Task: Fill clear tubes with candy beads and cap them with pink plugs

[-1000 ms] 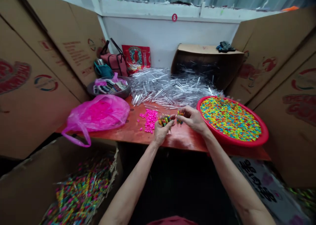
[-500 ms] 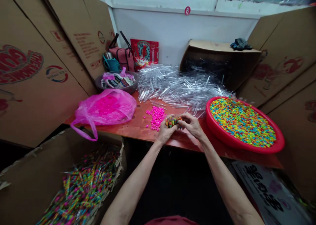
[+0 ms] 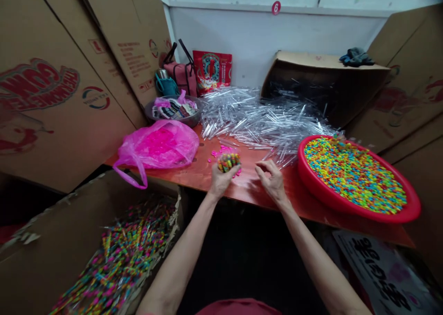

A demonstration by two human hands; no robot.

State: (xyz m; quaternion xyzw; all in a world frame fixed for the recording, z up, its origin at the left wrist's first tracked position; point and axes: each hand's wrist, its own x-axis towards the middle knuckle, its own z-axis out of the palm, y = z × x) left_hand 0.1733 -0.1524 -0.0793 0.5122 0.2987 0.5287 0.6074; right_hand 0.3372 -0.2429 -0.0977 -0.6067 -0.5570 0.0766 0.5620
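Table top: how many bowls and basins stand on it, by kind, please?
Red plastic basin: 1
Grey metal bowl: 1
Total: 2

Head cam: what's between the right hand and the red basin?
In the head view, only bare orange tabletop lies between the right hand and the red plastic basin. The clear plastic tubes lie farther back.
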